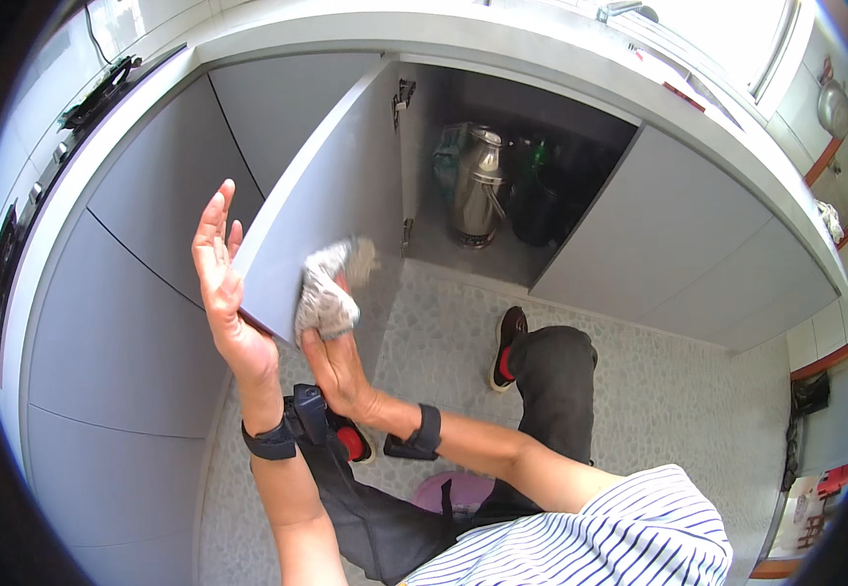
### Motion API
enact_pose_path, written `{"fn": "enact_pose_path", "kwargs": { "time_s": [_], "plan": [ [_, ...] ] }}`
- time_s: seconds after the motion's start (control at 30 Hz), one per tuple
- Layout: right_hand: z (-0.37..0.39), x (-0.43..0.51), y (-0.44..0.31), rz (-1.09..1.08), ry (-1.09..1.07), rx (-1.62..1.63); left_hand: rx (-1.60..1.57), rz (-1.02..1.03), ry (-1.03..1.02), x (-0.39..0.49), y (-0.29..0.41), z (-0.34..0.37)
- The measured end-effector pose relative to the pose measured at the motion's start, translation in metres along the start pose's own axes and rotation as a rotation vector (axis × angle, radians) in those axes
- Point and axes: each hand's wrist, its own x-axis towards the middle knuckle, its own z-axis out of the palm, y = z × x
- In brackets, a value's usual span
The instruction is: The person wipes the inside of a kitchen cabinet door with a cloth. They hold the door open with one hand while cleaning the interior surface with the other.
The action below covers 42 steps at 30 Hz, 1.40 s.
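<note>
An opened grey cabinet door (321,198) stands out from the base cabinet. My right hand (337,366) presses a crumpled grey-white cloth (329,293) against the door's inner face, near its free edge. My left hand (230,293) is at the door's outer edge, its fingers apart and raised, the palm beside the edge and no object in it. Inside the cabinet stand a shiny metal vacuum flask (479,190) and, in shadow, dark items with something green among them.
The countertop (541,51) curves overhead, with a gas hob (50,161) at the left. A closed cabinet door (673,234) lies to the right. My knees and shoes are over the patterned floor (439,315), near a pink plastic thing (453,492).
</note>
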Motion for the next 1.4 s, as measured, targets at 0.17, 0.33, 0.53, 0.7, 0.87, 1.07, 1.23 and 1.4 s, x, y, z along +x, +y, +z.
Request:
{"fn": "enact_pose_path", "kwargs": {
  "time_s": [0.17, 0.33, 0.53, 0.7, 0.87, 1.07, 1.23, 1.4],
  "plan": [
    [-0.006, 0.072, -0.011, -0.382, -0.012, -0.099, -0.044, -0.06, -0.056, 0.001, -0.002, -0.004],
    [-0.01, 0.096, 0.048, -0.261, 0.113, -0.053, -0.064, -0.101, -0.017, 0.003, -0.004, -0.003],
    [-0.02, 0.088, 0.184, 0.175, 0.206, -0.06, -0.076, -0.119, 0.04, 0.008, -0.006, -0.002],
    [-0.03, 0.053, 0.286, 0.638, 0.44, 0.229, -0.035, -0.118, 0.179, 0.003, -0.008, 0.009],
    [-0.065, 0.007, 0.341, 0.704, 0.405, 0.398, 0.042, -0.092, 0.185, -0.001, -0.007, 0.014],
    [-0.066, -0.053, 0.349, 1.002, 0.487, 0.499, 0.07, -0.135, 0.211, -0.007, -0.001, 0.02],
    [-0.049, -0.134, 0.317, 1.316, 0.529, 0.567, 0.058, -0.101, 0.229, -0.009, -0.003, 0.03],
    [-0.034, -0.173, 0.27, 1.449, 0.527, 0.531, -0.211, -0.105, 0.202, -0.014, -0.003, 0.038]
  ]
}}
